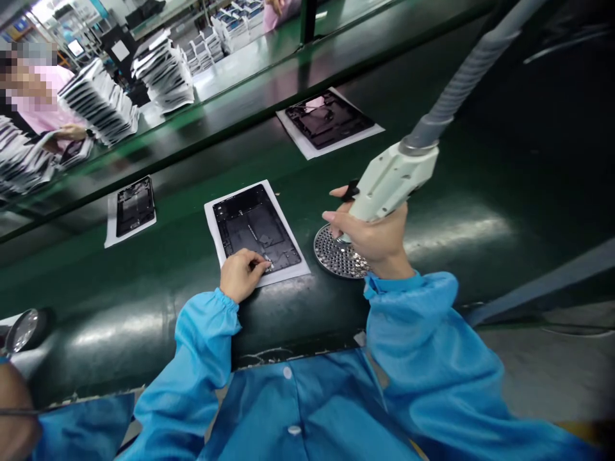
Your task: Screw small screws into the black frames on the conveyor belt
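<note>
My right hand (372, 234) is wrapped round a white powered screwdriver (391, 179) with a grey hose (461, 83) running up to the right. Its tip is down over a round perforated metal screw tray (331, 256). My left hand (243, 274) rests with curled fingers on the near edge of a black flat device frame (254, 224), which lies on a white sheet (214, 214) on the green conveyor belt (192, 269). Whether the left fingers pinch anything is hidden.
Two more black frames on white sheets lie on the belt, one at the left (134, 205) and one farther back (327, 118). A person in pink (45, 105) works across the belt beside stacks of trays (163, 70). A round lens (24, 330) sits at the near left.
</note>
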Motion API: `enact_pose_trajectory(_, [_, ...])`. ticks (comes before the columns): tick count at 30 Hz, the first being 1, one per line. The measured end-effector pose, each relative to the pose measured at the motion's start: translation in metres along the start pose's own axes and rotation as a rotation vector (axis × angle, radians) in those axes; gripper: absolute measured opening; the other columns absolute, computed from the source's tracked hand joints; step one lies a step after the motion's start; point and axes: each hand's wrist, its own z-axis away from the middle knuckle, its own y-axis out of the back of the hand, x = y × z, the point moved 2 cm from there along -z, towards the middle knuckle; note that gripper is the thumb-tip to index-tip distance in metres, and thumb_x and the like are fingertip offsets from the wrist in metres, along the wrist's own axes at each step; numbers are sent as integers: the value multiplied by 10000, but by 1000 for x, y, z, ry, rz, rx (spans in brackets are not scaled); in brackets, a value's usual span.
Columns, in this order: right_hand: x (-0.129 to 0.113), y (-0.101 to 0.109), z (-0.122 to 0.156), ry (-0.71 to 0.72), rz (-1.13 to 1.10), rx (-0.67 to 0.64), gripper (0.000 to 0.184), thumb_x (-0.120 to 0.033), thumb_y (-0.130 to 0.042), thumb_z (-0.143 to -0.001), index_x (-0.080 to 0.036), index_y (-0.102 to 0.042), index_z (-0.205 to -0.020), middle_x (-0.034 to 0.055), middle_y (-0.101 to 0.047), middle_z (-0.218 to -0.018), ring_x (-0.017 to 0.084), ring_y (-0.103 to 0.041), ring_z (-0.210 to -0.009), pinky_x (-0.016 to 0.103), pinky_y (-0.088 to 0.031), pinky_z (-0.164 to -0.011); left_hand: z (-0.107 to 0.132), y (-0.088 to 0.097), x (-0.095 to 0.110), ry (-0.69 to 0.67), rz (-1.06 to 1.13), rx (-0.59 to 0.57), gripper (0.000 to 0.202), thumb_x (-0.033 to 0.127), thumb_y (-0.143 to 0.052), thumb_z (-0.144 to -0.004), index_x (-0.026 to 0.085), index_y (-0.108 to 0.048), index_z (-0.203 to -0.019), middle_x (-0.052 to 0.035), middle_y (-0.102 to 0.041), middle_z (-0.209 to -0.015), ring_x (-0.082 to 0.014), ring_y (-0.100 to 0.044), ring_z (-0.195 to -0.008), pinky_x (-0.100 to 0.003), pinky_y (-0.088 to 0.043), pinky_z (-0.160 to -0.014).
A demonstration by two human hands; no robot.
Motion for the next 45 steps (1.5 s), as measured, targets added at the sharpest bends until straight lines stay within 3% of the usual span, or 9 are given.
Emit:
enact_pose_trajectory(3, [0,0,0,15,-5,3,195,-195,-757,-633,-221,-644,-790,-86,-556,-436,117,-500,-379,335,-518,-543,-2,-1,1,0,-24,-6,131,309,-686,-810,187,-714,-768,2,-650,-755,-89,-505,-564,-235,-375,-558])
enact_pose_trajectory(8, [3,2,1,9,-12,-10,229,-170,-760,-638,-206,-653,-836,-82,-553,-455,115,-500,-382,322,-497,-507,-4,1,-5,-5,133,-78,123,282,-676,-821,174,-719,-780,18,-647,-673,-83,-501,-543,-217,-372,-543])
enact_pose_trajectory(14, [2,2,2,42,-9,-8,201,-159,-761,-652,-210,-654,-814,-89,-563,-454,116,-500,-382,344,-518,-560,-4,1,-5,-10,133,-86,134,297,-675,-814,176,-730,-793,6,-678,-698,-89,-516,-549,-214,-356,-520])
enact_pose_trajectory(18, [-2,1,4,31,-42,4,213,-146,-773,-637,-231,-668,-801,-87,-567,-446,128,-498,-378,341,-502,-543,-4,1,-4,3,181,-132,156,321,-662,-825,184,-735,-801,26,-646,-614,-91,-510,-521,-216,-355,-513])
enact_pose_trajectory(26, [1,2,4,33,-23,-10,212,-173,-780,-659,-247,-663,-819,-81,-561,-458,136,-504,-388,349,-493,-526,-2,-1,3,-79,-3,-59,100,290,-698,-811,193,-722,-804,-19,-650,-844,-129,-574,-711,-246,-415,-628])
enact_pose_trajectory(35, [4,1,2,26,-45,-23,243,-180,-784,-634,-235,-652,-830,-86,-551,-436,126,-487,-355,319,-440,-453,6,-6,-2,-55,-161,-37,173,359,-634,-866,205,-682,-802,-7,-633,-807,-145,-585,-727,-268,-397,-618])
enact_pose_trajectory(40, [1,0,-1,45,-70,-17,246,-166,-775,-633,-229,-660,-840,-90,-545,-431,130,-490,-360,320,-444,-470,18,-11,0,-236,-308,-11,271,368,-494,-952,188,-693,-912,-60,-657,-906,-188,-583,-860,-308,-423,-702])
enact_pose_trajectory(45, [-11,-18,6,40,-183,-36,242,-143,-749,-644,-224,-654,-851,-85,-555,-436,128,-486,-353,303,-434,-443,22,-8,-6,-484,-347,29,209,292,-512,-943,222,-706,-976,-71,-660,-1070,-251,-527,-1129,-436,-386,-928])
